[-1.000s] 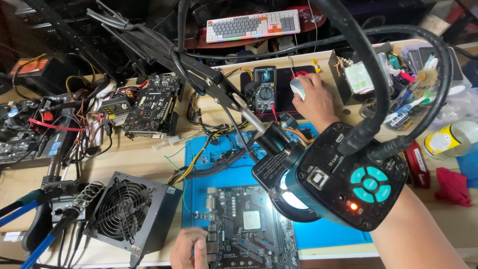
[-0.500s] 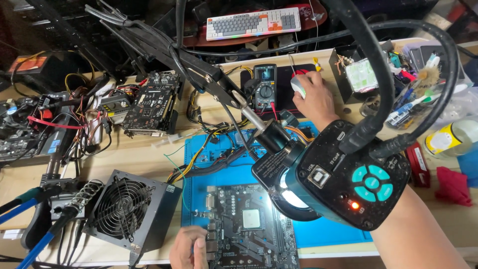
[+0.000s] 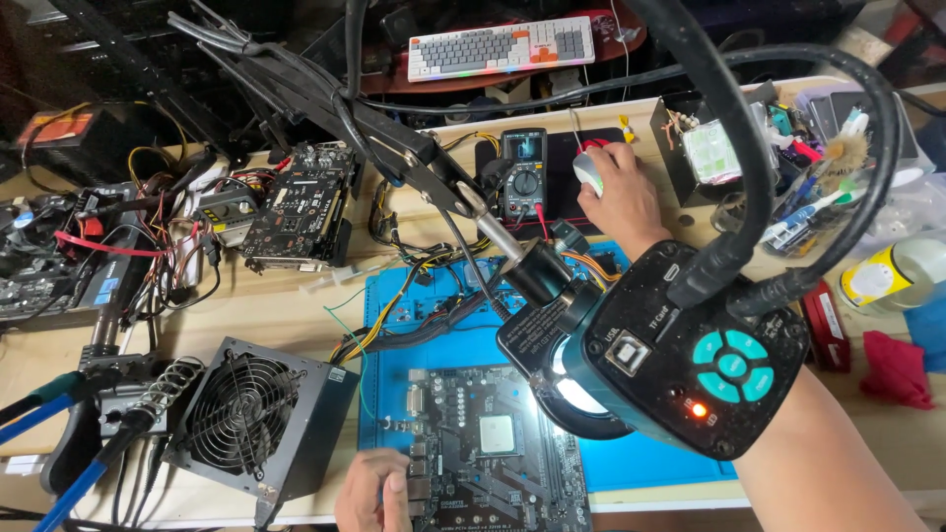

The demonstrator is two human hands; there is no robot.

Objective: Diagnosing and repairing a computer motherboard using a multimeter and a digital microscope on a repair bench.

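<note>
A dark circuit board (image 3: 493,453) lies flat on a blue mat (image 3: 650,463) at the near edge of the wooden bench (image 3: 296,315), right under the lit camera head (image 3: 680,355) on its jointed arm, probably so the lens looks straight down at it. The left hand (image 3: 372,491) rests on the board's near left corner, fingers bent and pressing down, seemingly to steady it. The right hand (image 3: 621,197) reaches far across and cups a white mouse (image 3: 588,172) beside a meter (image 3: 522,175). A box-shaped power supply (image 3: 261,414) sits left of the mat. At the far right, a clear holder (image 3: 818,212) is stuffed with brushes and pens.
</note>
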